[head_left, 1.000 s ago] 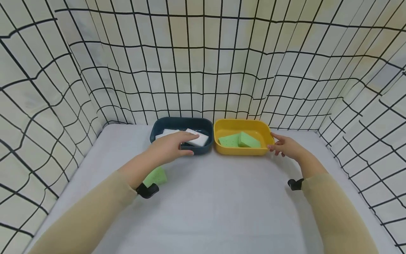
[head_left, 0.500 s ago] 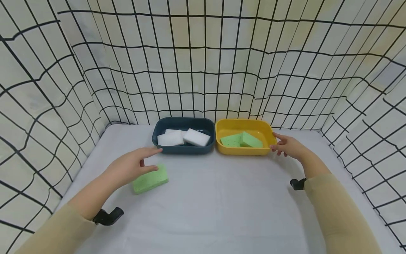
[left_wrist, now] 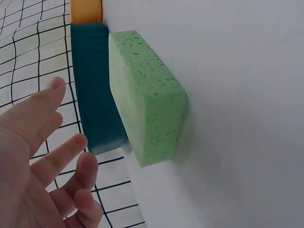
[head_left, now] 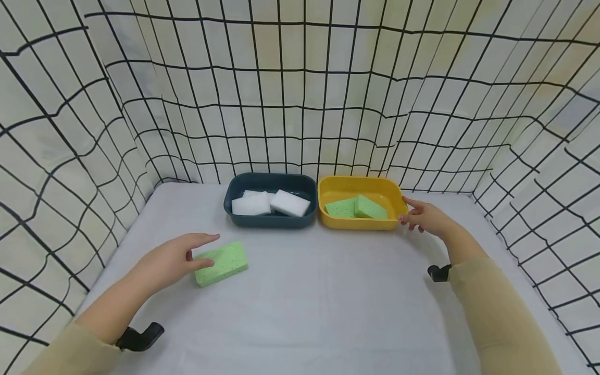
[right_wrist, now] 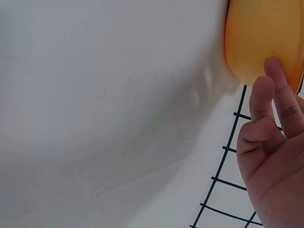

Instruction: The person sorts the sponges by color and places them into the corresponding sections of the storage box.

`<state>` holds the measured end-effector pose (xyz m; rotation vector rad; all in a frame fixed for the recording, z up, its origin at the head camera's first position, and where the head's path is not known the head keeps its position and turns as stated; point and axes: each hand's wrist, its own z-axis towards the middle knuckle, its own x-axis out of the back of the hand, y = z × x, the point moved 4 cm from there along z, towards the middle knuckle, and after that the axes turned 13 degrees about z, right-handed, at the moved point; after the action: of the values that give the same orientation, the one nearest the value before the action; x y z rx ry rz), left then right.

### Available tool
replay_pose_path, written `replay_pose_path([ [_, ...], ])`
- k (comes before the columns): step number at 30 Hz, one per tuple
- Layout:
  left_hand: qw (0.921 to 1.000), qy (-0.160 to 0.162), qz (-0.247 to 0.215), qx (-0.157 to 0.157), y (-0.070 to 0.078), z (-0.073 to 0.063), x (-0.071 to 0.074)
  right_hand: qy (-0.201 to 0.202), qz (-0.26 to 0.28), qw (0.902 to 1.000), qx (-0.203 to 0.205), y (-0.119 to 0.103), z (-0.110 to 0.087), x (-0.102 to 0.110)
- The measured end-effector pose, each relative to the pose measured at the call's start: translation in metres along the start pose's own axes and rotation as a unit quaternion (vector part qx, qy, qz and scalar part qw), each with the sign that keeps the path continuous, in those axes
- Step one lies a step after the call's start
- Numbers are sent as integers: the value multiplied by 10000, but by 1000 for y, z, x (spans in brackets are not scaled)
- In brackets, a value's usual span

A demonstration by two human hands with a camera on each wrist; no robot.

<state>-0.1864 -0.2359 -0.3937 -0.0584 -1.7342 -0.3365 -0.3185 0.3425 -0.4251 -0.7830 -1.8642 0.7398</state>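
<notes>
A green sponge (head_left: 228,262) lies flat on the white table at the left. My left hand (head_left: 171,260) hovers over its left end with thumb and fingers apart, holding nothing; in the left wrist view the fingers stand beside the sponge (left_wrist: 142,102). At the back, a dark blue tray (head_left: 271,222) contains several white sponges (head_left: 290,203). To its right a yellow tray (head_left: 358,224) holds two green sponges (head_left: 370,207). My right hand (head_left: 428,216) is at the yellow tray's right end, fingertips against its outer wall (right_wrist: 263,33).
Black wire grid panels (head_left: 304,104) with pale cloth behind them enclose the table (head_left: 328,297) at the back and both sides. The two trays sit side by side close to the back panel.
My left hand has drawn back from over the blue tray, left and toward me, to the green sponge on the table. My right hand stays at the yellow tray.
</notes>
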Motion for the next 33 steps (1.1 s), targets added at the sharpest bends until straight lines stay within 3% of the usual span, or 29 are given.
replay_pose_path([
  [6,9989,-189,433,-70,-15,-3,-16,34,12,10000,12,-2,-2,-1],
  [16,9981,-460,335,-247,-20,-2,-31,67,62,10000,15,1,0,1],
  [30,9968,-425,656,-139,-19,-4,-37,16,97,10000,-8,2,1,1],
  [33,9970,-286,700,-160,-18,-4,-37,20,82,10000,-12,2,1,1],
])
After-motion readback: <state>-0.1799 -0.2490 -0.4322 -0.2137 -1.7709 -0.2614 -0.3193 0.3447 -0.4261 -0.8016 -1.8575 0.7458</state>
